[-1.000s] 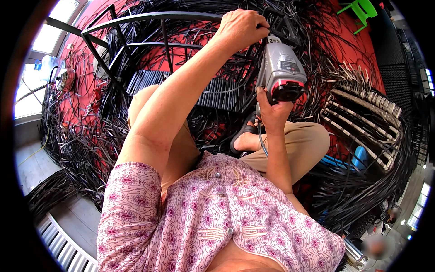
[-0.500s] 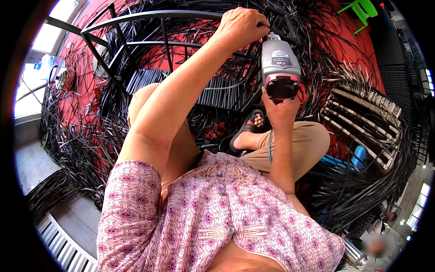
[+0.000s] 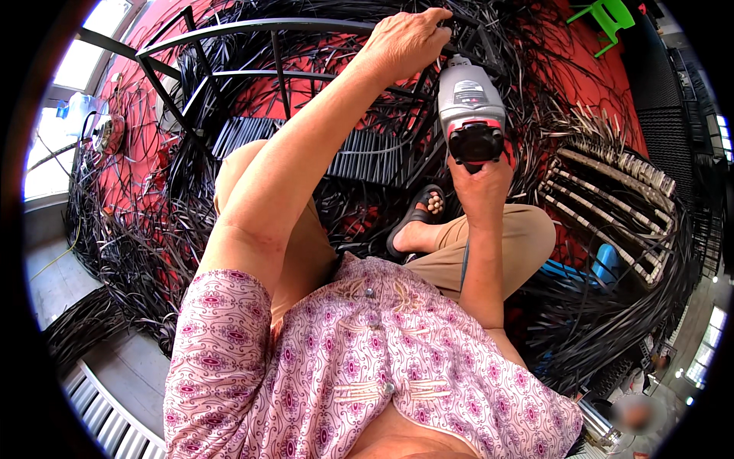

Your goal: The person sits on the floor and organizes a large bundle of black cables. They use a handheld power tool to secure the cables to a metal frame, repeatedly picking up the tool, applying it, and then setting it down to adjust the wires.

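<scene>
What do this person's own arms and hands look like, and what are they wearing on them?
The left hand and right hand are bare: no gloves or watch show. The left sleeve is pale pink with a purple scrolling pattern and ends above the elbow. The right sleeve's end is hard to make out.

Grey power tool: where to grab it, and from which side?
Probably best to hold the grey power tool low, just beneath its red-and-black rear end, coming from the wearer's side. Its narrow nose points away, with the left hand close by, and the right hand wraps that lower rear part. The hand hides the grip's exact shape.
</scene>
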Demonstrator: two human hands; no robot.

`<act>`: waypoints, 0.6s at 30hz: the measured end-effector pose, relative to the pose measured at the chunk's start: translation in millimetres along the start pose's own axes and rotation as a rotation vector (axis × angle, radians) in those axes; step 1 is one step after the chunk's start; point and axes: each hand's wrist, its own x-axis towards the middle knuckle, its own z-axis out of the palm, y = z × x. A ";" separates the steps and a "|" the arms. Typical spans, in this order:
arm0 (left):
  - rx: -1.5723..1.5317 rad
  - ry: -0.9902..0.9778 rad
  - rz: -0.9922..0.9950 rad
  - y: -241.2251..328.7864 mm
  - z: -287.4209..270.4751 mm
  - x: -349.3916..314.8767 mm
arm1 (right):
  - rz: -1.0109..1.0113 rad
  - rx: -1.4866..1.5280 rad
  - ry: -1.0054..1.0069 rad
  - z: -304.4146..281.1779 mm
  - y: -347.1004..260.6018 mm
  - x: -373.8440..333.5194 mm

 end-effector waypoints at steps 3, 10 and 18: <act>0.189 0.152 0.354 -13.4 -2.0 -2.0 | -0.040 -0.036 0.010 1.2 -2.7 0.1; 0.036 0.141 0.386 -11.9 -10.7 3.5 | 0.015 0.063 0.048 4.0 0.4 -3.6; -0.127 0.062 0.207 -10.9 -9.2 1.0 | 0.302 0.739 0.132 -58.9 -16.7 2.4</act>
